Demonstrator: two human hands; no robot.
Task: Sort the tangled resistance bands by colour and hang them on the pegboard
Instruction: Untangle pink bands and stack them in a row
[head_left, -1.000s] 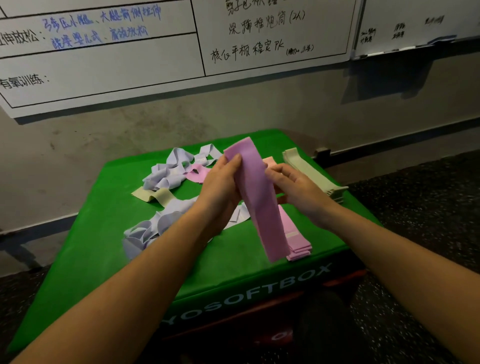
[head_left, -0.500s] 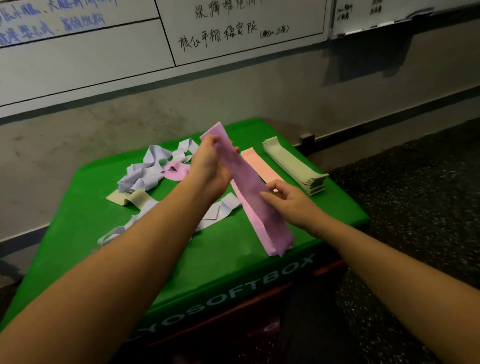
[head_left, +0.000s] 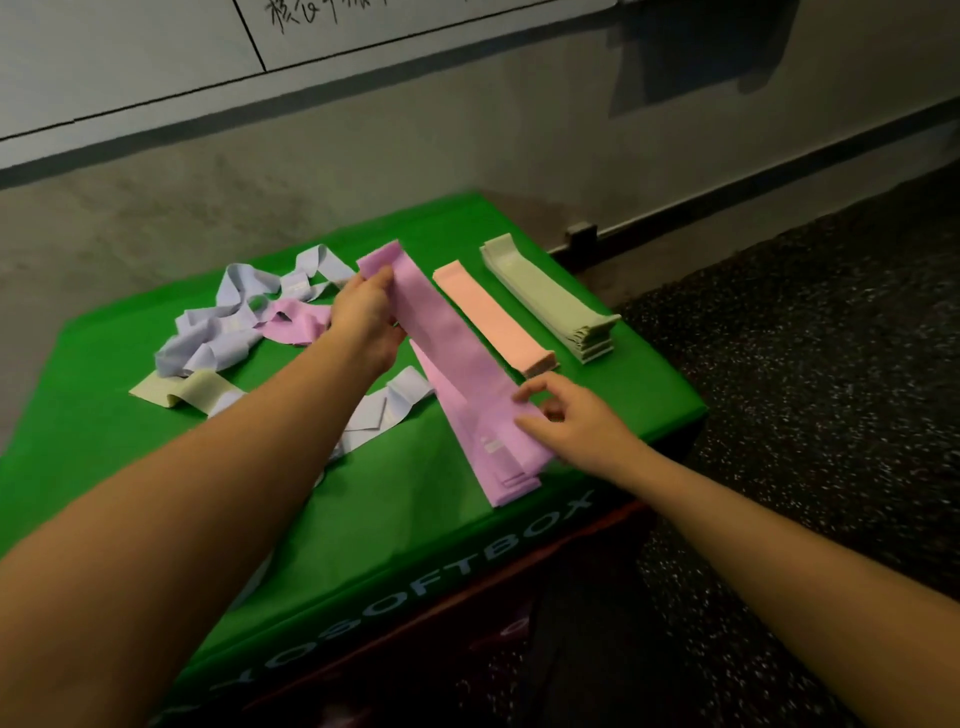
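Left hand (head_left: 366, 312) pinches the pink band's (head_left: 441, 338) top; right hand (head_left: 566, 421), loosely open, presses its lower end; square it on the pink stack (head_left: 511, 480)

Pink band (head_left: 457, 358) now lowered onto the pink stack (right hand (head_left: 576, 421) at its near end).
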